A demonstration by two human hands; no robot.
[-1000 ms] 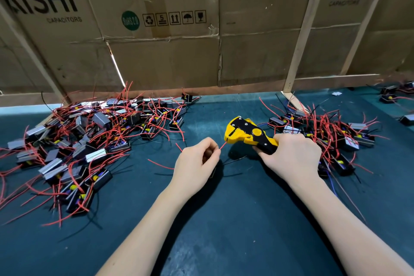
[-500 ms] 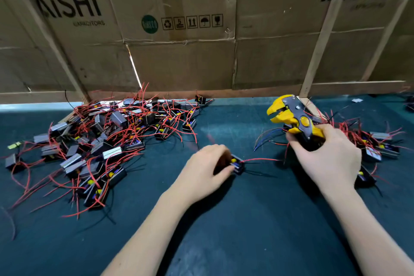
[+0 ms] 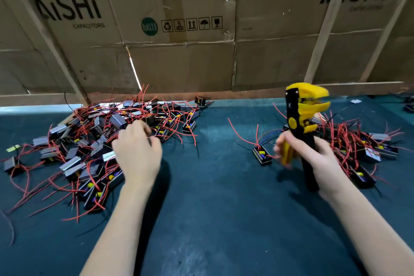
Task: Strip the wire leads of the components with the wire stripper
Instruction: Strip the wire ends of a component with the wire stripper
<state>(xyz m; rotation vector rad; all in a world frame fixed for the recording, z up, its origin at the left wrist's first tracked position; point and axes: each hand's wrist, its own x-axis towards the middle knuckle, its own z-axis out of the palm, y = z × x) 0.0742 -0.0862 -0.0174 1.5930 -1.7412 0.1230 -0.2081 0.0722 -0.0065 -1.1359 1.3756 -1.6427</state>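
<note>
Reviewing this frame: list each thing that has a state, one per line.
wire stripper: upright, jaws open, nothing between them
right hand: grips the stripper handles
left hand: over the left pile, fingers blurred, grasp unclear
single component: lying alone on the mat, red leads up
left pile: tangled heap
right pile: tangled heap

Lighting even, moderately bright, from overhead. Soft dark shadows fall on the worktop (image 3: 212,186) under both forearms and beside the wire stripper (image 3: 300,119). No hard glare; a thin bright slit shows through the cardboard wall (image 3: 190,63). Motion blur on left hand (image 3: 139,152) fingers and right hand (image 3: 313,159) fingertips. Wide-angle bending at frame edges; corners soft.
</note>
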